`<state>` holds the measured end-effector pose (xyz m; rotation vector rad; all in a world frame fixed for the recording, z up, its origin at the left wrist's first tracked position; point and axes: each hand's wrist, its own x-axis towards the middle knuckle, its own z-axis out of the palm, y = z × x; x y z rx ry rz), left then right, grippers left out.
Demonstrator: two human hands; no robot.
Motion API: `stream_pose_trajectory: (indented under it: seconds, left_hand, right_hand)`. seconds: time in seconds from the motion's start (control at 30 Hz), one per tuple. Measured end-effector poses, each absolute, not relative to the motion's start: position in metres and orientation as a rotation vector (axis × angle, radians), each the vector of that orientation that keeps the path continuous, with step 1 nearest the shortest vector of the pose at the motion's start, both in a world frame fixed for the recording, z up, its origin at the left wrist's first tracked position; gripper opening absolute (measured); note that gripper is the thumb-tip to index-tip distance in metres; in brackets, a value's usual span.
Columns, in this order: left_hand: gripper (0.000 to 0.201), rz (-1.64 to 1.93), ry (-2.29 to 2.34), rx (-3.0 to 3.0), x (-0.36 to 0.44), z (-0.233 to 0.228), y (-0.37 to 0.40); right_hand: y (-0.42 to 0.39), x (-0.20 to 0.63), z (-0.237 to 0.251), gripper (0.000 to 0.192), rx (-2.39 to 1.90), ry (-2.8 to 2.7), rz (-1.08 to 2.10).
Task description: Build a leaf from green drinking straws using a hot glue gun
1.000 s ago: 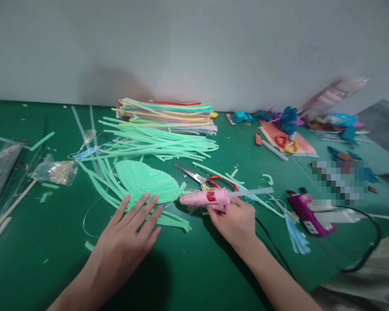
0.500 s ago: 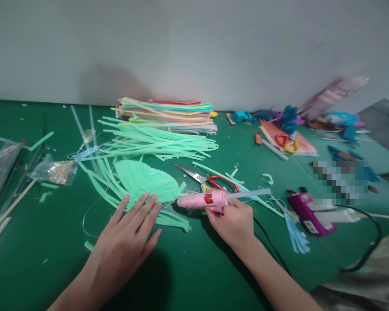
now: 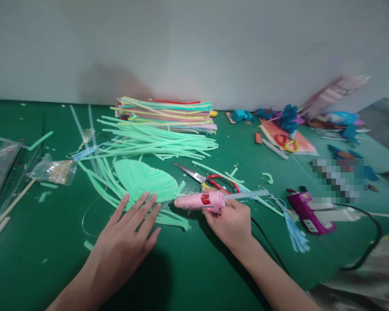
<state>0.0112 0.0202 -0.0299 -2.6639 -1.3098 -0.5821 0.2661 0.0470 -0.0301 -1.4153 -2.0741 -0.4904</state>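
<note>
Green leaf piece [image 3: 145,185]: lies flat on the green table cover [image 3: 194,276], at about 12 o'clock from the left hand [image 3: 126,239]. The fingertips [image 3: 145,198] rest on its near edge; palm and wrist stay on bare cover behind it. The pink glue gun [image 3: 199,201] lies at 3 o'clock of the leaf, its nozzle pointing toward the leaf's right tip, just beside it; contact cannot be told.

Materials: the leaf is pale mint, matte, finely ribbed, almond-shaped with a pointed right end. Loose strips of the same mint material fan out beneath it and pile up at 12 o'clock, in front of a flat stack of coloured sheets [image 3: 167,113]. The gun is glossy pink plastic with a red mark on its side; a translucent glue stick [image 3: 246,195] juts from its rear toward 3 o'clock. Scissors [image 3: 207,178] with steel blades and red handles lie just behind the gun. A purple glue gun [image 3: 307,212] rests well apart at 3 o'clock.

Hands: left hand palm down, fingers straight and spread, grasping nothing, forearm entering from 7 o'clock. Right hand [image 3: 230,222] curled round the pink gun's handle from below, gun body held level, forearm entering from 5 o'clock; a black cord [image 3: 269,244] trails along it.
</note>
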Motion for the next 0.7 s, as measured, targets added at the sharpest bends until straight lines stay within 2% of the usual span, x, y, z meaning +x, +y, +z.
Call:
stream_pose_trajectory:
  seconds: [0.47, 0.57, 0.7]
  left_hand:
    - [0.037, -0.604, -1.320, -2.665, 0.012, -0.030, 0.020]
    - [0.038, -0.592, -1.307, -2.669, 0.012, -0.030, 0.020]
    - [0.037, -0.608, -1.300, -2.652, 0.011, -0.029, 0.020]
  right_hand:
    - [0.048, 0.266, -0.028, 0.017, -1.428, -2.055, -0.495]
    - [0.050, 0.271, -0.031, 0.023, -1.485, -2.018, -0.521]
    - [0.056, 0.279, -0.027, 0.018, -1.557, -1.887, -0.374]
